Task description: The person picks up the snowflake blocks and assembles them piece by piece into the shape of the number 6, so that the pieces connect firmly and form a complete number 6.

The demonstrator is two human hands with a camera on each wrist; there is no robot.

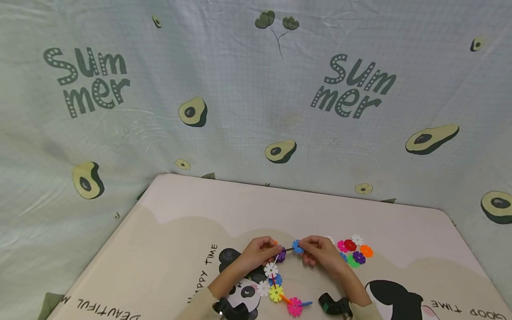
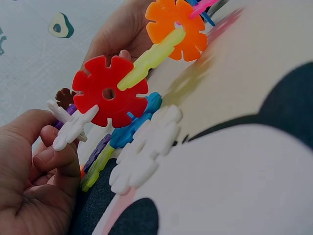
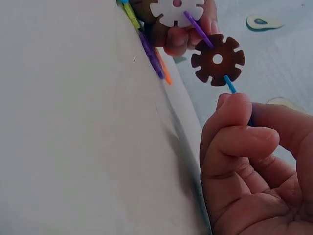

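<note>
A chain of linked notched discs curves between the hands. My left hand [image 1: 260, 254] pinches it near a purple disc [image 1: 282, 254] and a white disc [image 2: 73, 128]. My right hand [image 3: 257, 161] pinches a blue disc [image 1: 297, 246] joined edge-on to a brown disc [image 3: 217, 59], which links to a purple one. In the head view the chain runs down through a white disc [image 1: 270, 270], a yellow disc [image 1: 276, 293] and a pink disc [image 1: 295, 306]. The left wrist view shows a red disc [image 2: 108, 93] and an orange disc [image 2: 168, 29] joined by a yellow one.
Several loose discs, among them an orange one [image 1: 366, 251] and a red one [image 1: 350, 245], lie beyond the right hand on the printed table [image 1: 176, 249]. A patterned curtain [image 1: 240, 89] hangs behind the table's far edge.
</note>
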